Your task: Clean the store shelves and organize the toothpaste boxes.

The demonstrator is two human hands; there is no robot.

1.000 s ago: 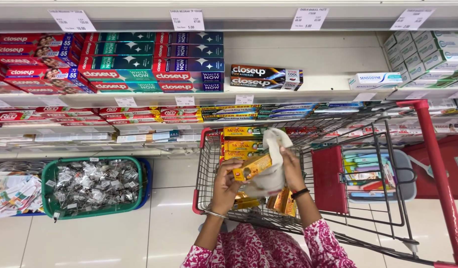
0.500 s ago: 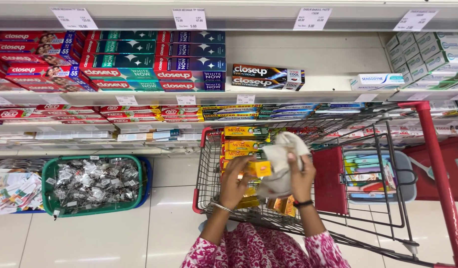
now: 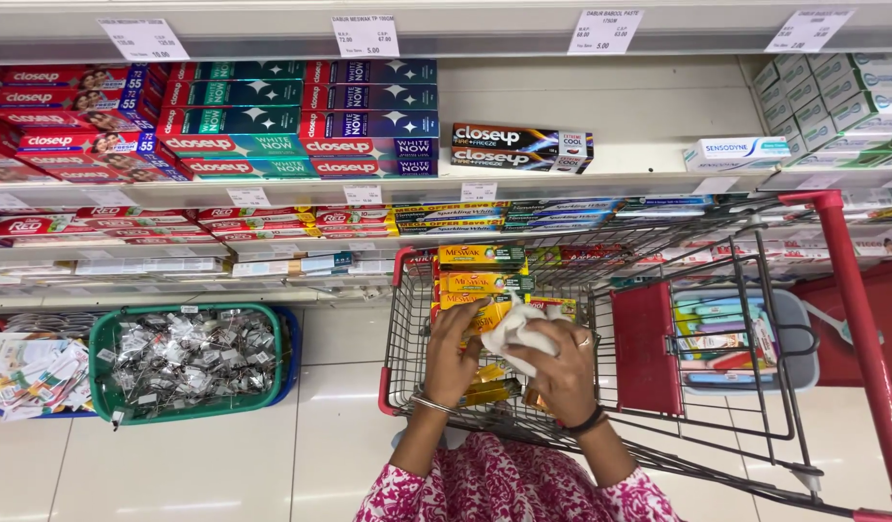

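Both hands dropped lower into cart [image 3: 407, 319] (wire), R hand [image 3: 565, 367] fingers clutching white cloth [image 3: 516, 329], L hand [image 3: 453, 350] gripping yellow box [image 3: 470, 314].

White store shelves [image 3: 600, 179] stacked with boxed toothpaste [image 3: 301, 121] run across the back under bright light. Below, pale glossy floor tiles [image 3: 204, 474] carry a green basket [image 3: 190, 362] of small packets.

Bright, even store light, prob. from overhead. Soft glare on the white floor [image 3: 223, 464], faint shadows under the shelves [image 3: 272, 188]. Wide-angle bend at edges; shelf lines curve. Centre sharp, cart [image 3: 658, 290] mesh crisp; far corner packs slightly soft.
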